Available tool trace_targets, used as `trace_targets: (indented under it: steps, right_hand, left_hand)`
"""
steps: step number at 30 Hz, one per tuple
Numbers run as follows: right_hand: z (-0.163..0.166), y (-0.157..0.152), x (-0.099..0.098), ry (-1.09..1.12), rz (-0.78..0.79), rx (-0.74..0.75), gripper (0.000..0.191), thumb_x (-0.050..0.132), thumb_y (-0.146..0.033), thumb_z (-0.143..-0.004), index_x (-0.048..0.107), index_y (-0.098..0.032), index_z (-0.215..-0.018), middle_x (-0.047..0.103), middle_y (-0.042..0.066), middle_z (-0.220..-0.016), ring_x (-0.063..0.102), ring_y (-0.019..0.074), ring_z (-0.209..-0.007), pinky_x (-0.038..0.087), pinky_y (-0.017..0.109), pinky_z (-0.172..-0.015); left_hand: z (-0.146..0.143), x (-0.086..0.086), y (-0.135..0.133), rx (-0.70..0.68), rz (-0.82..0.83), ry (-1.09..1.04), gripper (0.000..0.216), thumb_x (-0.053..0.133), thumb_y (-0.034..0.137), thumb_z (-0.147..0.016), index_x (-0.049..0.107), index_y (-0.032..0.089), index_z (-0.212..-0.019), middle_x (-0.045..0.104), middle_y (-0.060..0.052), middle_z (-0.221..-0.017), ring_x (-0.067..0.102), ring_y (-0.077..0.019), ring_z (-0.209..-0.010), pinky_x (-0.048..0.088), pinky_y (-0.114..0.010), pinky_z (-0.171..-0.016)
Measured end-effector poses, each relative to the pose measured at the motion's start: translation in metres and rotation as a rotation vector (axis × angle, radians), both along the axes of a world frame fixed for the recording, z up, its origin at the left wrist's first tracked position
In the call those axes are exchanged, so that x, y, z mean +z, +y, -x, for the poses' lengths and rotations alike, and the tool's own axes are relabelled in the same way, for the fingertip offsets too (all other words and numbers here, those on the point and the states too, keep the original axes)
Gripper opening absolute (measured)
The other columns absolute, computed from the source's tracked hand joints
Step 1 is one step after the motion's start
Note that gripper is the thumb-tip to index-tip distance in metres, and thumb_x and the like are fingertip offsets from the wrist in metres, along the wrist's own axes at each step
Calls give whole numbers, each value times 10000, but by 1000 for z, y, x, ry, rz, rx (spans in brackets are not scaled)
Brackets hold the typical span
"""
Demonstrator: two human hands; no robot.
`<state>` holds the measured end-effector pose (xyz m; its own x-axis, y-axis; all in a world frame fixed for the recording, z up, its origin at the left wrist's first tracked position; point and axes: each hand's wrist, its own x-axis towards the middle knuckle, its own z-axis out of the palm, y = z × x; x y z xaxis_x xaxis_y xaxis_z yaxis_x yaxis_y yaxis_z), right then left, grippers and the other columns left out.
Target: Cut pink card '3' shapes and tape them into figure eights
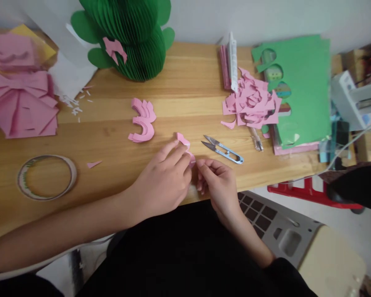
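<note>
My left hand (165, 179) has its fingers bent over a curvy pink paper cutout (181, 138), holding it low over the wooden table; part of the cutout is hidden under the fingers. At the cutout's lower right end is my right hand (218, 177), thumb and forefinger pinched together, the other fingers curled. What lies in that pinch is too small to make out. Just beyond the right hand lie blue-handled thread snips (224, 149), blades pointing left. A stack of matching pink cutouts (143, 119) rests to the left of the held one.
Pink paper scraps (253, 101) are heaped at right, beside a white tube (233, 62) and green sheets (306, 90). A green honeycomb paper decoration (136, 37) stands at the back. Leftward are a tape roll (72, 175), folded pink paper (21, 107) and white bits (76, 108).
</note>
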<state>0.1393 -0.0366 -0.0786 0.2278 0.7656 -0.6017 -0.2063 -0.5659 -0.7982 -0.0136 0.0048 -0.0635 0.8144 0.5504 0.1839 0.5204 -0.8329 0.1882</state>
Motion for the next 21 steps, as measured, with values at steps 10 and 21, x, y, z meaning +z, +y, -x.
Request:
trace_targets:
  steps: [10,21]
  right_hand:
    - [3,1,-1,-58,-4,4,231,705,-395,-754,665,-168,-741,527,-66,-442,446,66,-337,361,187,-334]
    - [4,1,0,-46,-10,13,220,700,-377,-770,674,-161,-739,524,-66,-440,442,58,-343,361,178,-343]
  left_hand:
    - [3,0,4,-22,89,-19,312,512,205,-848,726,63,-1026,718,-183,-1056,625,-340,-1083,416,-552,-1069]
    - [1,-1,4,-17,47,1,293,487,208,-854,732,90,-964,711,-166,-1035,630,-323,-1039,449,-534,-1034]
